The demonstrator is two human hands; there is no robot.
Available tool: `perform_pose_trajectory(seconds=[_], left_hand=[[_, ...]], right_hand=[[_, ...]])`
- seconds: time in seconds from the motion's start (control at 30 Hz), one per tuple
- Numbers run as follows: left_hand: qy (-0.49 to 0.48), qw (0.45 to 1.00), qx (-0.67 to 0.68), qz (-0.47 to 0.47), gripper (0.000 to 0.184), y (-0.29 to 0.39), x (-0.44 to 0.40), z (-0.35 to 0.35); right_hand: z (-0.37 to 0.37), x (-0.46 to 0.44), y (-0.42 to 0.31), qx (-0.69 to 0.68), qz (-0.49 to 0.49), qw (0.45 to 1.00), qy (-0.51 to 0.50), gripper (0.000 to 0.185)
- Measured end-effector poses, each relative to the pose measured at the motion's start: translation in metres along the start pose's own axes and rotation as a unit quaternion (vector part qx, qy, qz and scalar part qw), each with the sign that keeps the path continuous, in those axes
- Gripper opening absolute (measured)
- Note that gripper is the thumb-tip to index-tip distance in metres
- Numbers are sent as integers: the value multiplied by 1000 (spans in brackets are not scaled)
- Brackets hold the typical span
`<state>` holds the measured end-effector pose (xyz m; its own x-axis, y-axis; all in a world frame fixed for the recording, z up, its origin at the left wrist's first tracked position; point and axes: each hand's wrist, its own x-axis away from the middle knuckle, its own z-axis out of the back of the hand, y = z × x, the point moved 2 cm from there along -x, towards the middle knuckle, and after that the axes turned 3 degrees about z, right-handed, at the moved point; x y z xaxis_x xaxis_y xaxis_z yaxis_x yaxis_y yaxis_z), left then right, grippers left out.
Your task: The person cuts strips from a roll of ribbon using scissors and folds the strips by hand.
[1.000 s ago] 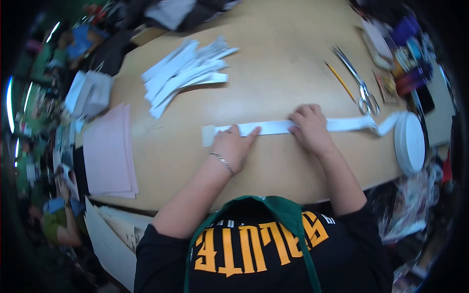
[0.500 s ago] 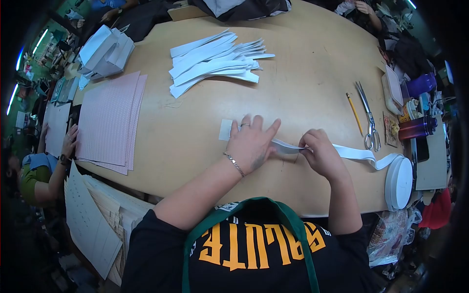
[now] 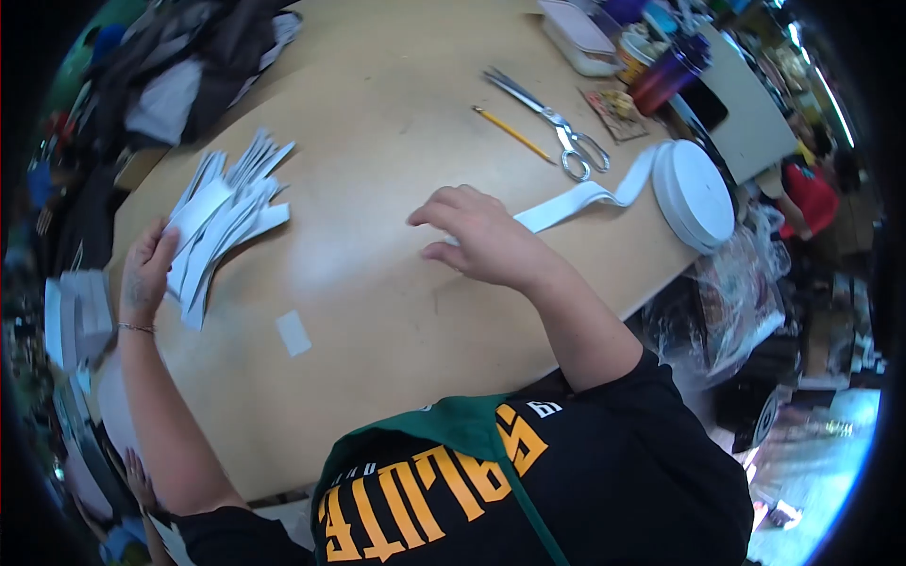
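At the left, my left hand [image 3: 149,269] pinches the end of a white strip [image 3: 200,209] that lies over the pile of white strips [image 3: 229,231]. Near the middle, my right hand [image 3: 477,231] hovers with thumb and fingers curved apart, over the free end of the white band [image 3: 562,205]. That end is partly hidden by the hand. The band runs to a white roll [image 3: 696,193] at the table's right edge. A small pale rectangle [image 3: 293,334] lies flat on the table between my hands.
Scissors [image 3: 557,123] and a yellow pencil [image 3: 512,134] lie beyond my right hand. A food container [image 3: 580,38] and a purple bottle [image 3: 668,74] stand at the back right. Dark cloth [image 3: 203,66] lies back left. Another person's hand [image 3: 139,478] shows at lower left.
The view has turned. My left hand has moved from the band's end to the strip pile, with a strip in its fingers. My right hand has opened from its pinch on the band.
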<state>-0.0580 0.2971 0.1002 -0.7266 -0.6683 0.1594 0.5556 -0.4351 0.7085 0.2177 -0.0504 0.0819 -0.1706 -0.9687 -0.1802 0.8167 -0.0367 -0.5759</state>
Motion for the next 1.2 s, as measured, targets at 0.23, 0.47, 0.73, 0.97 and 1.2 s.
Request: perform_pose_trajectory(seconds=[0.23, 0.47, 0.73, 0.97, 1.2], left_hand=[[86, 931, -225, -273, 53, 84, 7, -122], [89, 897, -210, -379, 54, 223, 49, -320], [57, 841, -418, -338, 35, 226, 35, -375], [77, 892, -346, -281, 37, 238, 47, -366], [-64, 958, -274, -51, 40, 255, 24, -365]], right_hand=[[91, 162, 122, 139, -344, 825, 427, 44], [116, 286, 200, -142, -434, 565, 687, 76], [115, 194, 167, 470, -475, 708, 229, 79], [127, 216, 204, 409, -450, 775, 173, 72], [121, 212, 205, 408, -453, 767, 199, 66]])
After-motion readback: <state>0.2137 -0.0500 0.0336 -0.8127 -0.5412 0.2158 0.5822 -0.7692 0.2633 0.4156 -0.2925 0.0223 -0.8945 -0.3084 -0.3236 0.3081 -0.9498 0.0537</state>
